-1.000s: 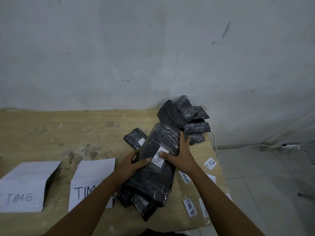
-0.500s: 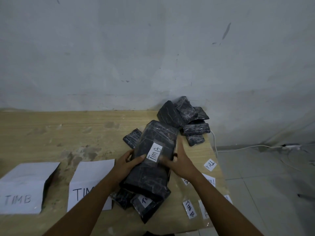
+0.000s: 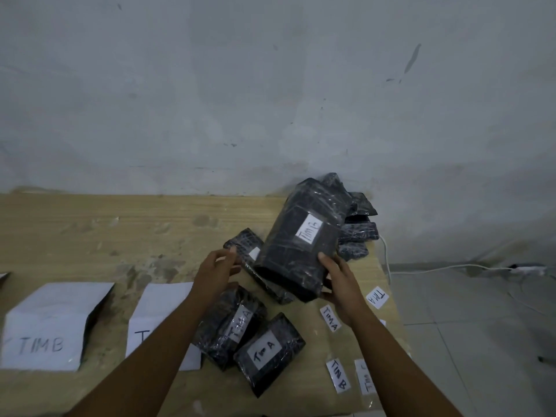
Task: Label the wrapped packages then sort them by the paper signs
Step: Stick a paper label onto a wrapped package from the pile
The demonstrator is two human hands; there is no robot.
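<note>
My right hand (image 3: pixel 338 276) grips the lower right corner of a large black wrapped package (image 3: pixel 296 260). The package is lifted and tilted, and its white label (image 3: pixel 310 232) reads roughly "TIM B". My left hand (image 3: pixel 215 273) is off that package, fingers loosely curled, beside a small labelled package (image 3: pixel 243 243) lying behind it. Two black packages labelled "TIM A" (image 3: pixel 231 326) (image 3: pixel 267 352) lie near the front. The "TIM B" paper sign (image 3: pixel 45 326) sits at the left. A second sign (image 3: pixel 162 308) is partly covered by my left arm.
Several more black packages (image 3: pixel 358 230) are piled at the back right against the wall. Loose labels lie along the table's right edge: "TIM A" (image 3: pixel 330 318) (image 3: pixel 377 297) and "TIN B" (image 3: pixel 338 376). A white cable (image 3: pixel 451 267) runs across the tiled floor to the right.
The large package has risen and swung up and to the right in my right hand. My left hand has let go of it. The two "TIM A" packages underneath are now uncovered.
</note>
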